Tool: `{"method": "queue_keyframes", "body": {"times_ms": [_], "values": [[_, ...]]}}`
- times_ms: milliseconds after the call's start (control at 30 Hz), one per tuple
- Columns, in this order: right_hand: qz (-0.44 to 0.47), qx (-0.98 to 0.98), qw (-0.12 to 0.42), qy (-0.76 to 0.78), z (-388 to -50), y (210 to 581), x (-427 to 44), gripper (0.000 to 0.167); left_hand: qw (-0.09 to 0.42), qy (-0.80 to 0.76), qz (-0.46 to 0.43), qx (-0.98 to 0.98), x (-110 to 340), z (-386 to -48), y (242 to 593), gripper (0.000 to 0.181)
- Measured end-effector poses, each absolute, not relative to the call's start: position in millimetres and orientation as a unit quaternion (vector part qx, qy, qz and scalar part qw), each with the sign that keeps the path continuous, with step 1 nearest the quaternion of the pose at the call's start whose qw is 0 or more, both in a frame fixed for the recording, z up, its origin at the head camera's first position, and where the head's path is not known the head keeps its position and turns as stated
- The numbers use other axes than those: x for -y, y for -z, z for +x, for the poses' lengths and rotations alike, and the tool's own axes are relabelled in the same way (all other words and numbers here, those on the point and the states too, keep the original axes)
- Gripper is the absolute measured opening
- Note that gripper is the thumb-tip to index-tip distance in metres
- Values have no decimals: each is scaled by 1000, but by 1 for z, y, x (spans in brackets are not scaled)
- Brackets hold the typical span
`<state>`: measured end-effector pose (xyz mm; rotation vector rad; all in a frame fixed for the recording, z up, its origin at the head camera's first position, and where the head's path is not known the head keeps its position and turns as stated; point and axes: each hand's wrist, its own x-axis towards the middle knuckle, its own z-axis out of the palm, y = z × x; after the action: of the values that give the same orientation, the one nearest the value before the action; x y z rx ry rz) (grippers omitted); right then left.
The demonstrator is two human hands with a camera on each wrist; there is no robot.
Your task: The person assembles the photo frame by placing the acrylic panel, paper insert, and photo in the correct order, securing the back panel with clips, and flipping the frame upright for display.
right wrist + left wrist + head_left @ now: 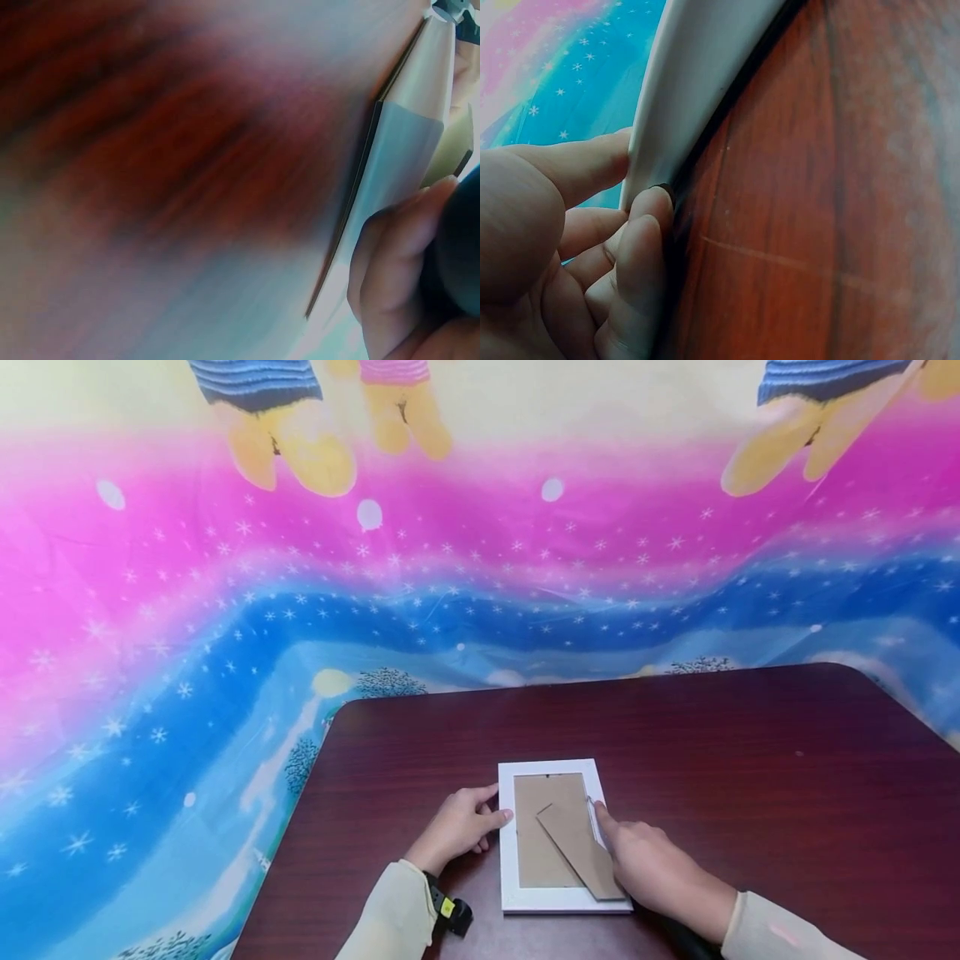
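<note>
A white picture frame [507,860] lies face down on the table, its brown backing board [536,852] showing. A hinged easel leg [581,852] slants across the board toward the lower right corner. At the left border, my left hand [457,821] grips the frame, thumb on top and the other fingers at its side. My right hand [648,864] is at the right border, index finger stretched along the inner edge and other fingers curled against the side. Its thumb is hidden in the head view. In the right wrist view, the fingers [401,270] touch the frame's side [397,150].
The dark red wooden table [420,743] has rounded far corners. Behind it hangs a pink and blue backdrop [480,543] with snowflakes. A black wrist strap with a small device [453,912] sits on the left wrist.
</note>
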<state>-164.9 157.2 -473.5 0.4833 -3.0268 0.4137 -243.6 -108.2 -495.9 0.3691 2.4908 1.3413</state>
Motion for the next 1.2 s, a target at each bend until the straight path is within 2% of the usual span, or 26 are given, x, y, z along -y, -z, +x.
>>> {"method": "queue_keyframes", "body": {"times_ms": [633,1200], "values": [[166,978,18,-129,-171,473,-161,58,190,-514,118,-828,99,-237,495,64],[184,975,33,-120,-168,473,-161,57,185,-505,139,-832,100,-237,496,64]]}}
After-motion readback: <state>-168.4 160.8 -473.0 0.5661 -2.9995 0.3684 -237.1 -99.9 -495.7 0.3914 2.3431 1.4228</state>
